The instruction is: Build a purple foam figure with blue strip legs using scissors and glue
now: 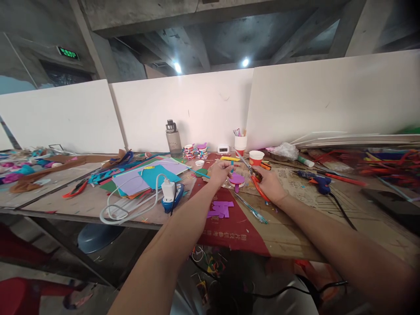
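My left hand [220, 171] pinches a narrow blue paper strip [232, 166], its fingertips pressed together. Scissors with orange handles [260, 189] are in my right hand [267, 183], fingers wrapped round the grips. The metal blades point up and to the left, close to the strip; whether they touch it I cannot tell. Just below my left fingertips sits a round purple paper craft piece [236, 178] with a tab hanging from its front. Cut purple paper pieces [222, 209] lie nearer the table's front edge, and pens [252, 208] rest to their right.
Paper cups [256, 158], a small white clock [223, 149] and a bottle [173, 139] stand at the back. Coloured paper sheets [160, 176] and a power strip [172, 197] with a white cable lie left. A blue glue gun [320, 183] is at right, its cord trailing forward.
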`<move>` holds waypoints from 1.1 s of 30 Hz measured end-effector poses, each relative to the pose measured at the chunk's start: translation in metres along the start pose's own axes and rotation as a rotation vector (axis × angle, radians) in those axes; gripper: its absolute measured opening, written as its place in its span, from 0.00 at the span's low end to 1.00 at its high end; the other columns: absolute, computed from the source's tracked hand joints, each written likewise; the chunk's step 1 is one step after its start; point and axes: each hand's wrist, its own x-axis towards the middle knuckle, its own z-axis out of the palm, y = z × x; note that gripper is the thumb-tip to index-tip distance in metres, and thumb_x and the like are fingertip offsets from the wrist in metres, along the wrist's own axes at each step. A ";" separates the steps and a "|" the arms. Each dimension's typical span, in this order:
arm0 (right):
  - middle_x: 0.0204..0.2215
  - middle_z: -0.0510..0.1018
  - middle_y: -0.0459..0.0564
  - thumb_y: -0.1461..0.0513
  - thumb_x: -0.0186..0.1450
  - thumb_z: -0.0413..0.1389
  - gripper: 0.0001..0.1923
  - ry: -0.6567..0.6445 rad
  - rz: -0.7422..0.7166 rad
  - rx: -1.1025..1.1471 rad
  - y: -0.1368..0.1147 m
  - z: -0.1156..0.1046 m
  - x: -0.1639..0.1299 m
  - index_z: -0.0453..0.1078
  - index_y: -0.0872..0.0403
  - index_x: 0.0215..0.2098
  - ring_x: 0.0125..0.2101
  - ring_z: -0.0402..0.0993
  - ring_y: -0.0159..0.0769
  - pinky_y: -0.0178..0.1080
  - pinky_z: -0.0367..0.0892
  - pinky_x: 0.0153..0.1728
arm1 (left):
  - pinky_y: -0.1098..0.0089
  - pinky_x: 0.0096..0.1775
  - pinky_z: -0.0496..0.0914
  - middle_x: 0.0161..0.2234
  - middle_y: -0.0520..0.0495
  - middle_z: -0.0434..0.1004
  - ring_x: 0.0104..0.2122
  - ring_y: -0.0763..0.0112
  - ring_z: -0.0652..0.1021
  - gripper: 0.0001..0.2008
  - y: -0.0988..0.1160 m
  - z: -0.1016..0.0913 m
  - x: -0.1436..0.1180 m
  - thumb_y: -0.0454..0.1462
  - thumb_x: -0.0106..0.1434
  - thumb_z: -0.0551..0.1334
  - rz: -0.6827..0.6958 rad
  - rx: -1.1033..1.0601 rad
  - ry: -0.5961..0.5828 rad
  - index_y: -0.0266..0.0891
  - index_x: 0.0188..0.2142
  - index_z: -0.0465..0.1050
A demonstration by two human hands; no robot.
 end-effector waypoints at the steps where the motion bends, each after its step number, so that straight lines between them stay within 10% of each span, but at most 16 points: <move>1: 0.44 0.82 0.57 0.62 0.61 0.52 0.20 0.001 -0.006 0.000 0.000 0.000 0.000 0.75 0.56 0.49 0.44 0.79 0.48 0.51 0.71 0.49 | 0.77 0.22 0.62 0.19 0.53 0.73 0.15 0.80 0.71 0.05 -0.001 0.000 0.000 0.33 0.58 0.64 0.005 0.003 0.003 0.35 0.25 0.74; 33: 0.36 0.82 0.58 0.58 0.61 0.54 0.19 -0.012 0.055 -0.076 0.012 0.000 -0.005 0.75 0.58 0.47 0.33 0.79 0.46 0.47 0.74 0.38 | 0.79 0.23 0.61 0.15 0.56 0.68 0.15 0.81 0.70 0.08 0.007 0.003 -0.003 0.32 0.61 0.61 0.016 0.158 -0.041 0.34 0.27 0.76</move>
